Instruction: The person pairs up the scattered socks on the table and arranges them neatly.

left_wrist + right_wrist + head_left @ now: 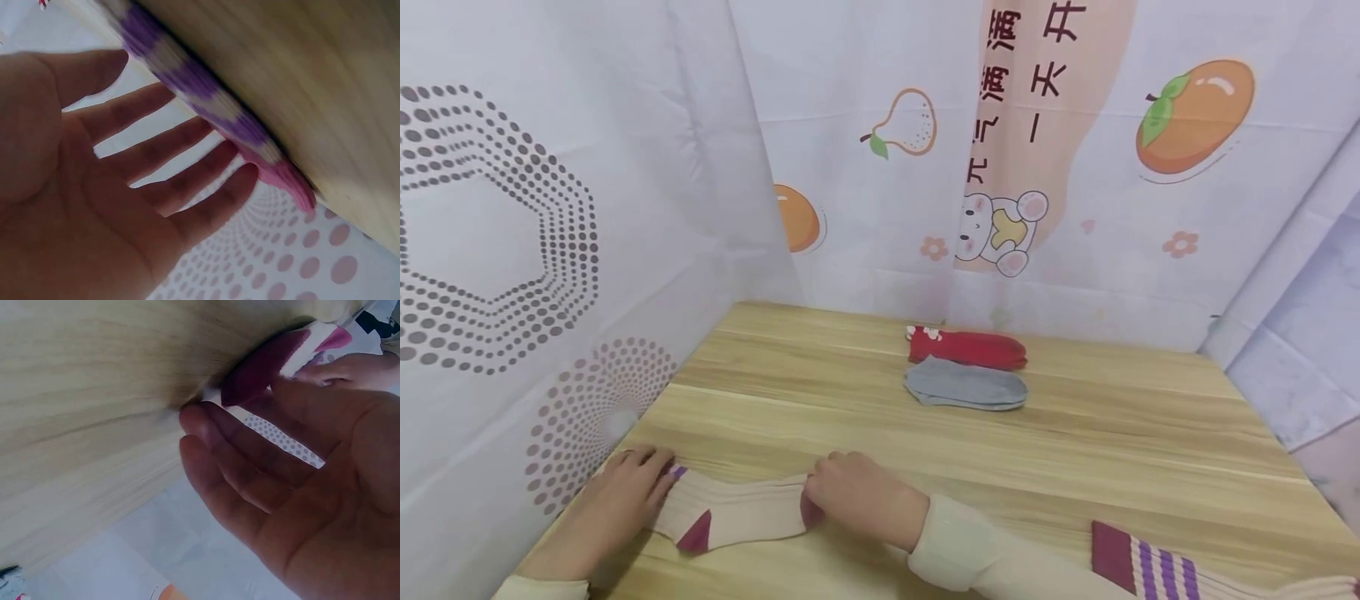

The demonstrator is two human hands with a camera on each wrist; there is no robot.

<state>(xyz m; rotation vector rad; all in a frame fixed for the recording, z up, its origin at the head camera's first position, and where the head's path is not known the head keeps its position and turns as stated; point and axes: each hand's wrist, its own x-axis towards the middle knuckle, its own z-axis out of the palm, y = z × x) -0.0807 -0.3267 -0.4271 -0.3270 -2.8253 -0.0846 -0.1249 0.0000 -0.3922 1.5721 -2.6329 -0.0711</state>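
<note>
A cream sock (752, 508) with a maroon heel and toe lies flat on the table at the front left, its cuff to the left. My left hand (625, 500) is at the cuff; in the left wrist view its spread fingers touch the edge of the purple-striped cuff (187, 81). At the other end my right hand (865, 496) touches the maroon toe (269, 369). The right wrist view shows its fingers loosely bent, with the fingertips down by the wood. Part of the cuff is hidden under the left hand in the head view.
A second cream sock (1165, 571) with purple stripes and a maroon cuff lies at the front right, cut off by the frame. Farther back are folded grey socks (966, 383) and red socks (970, 347). Printed curtains (865, 208) enclose the wooden table (790, 392).
</note>
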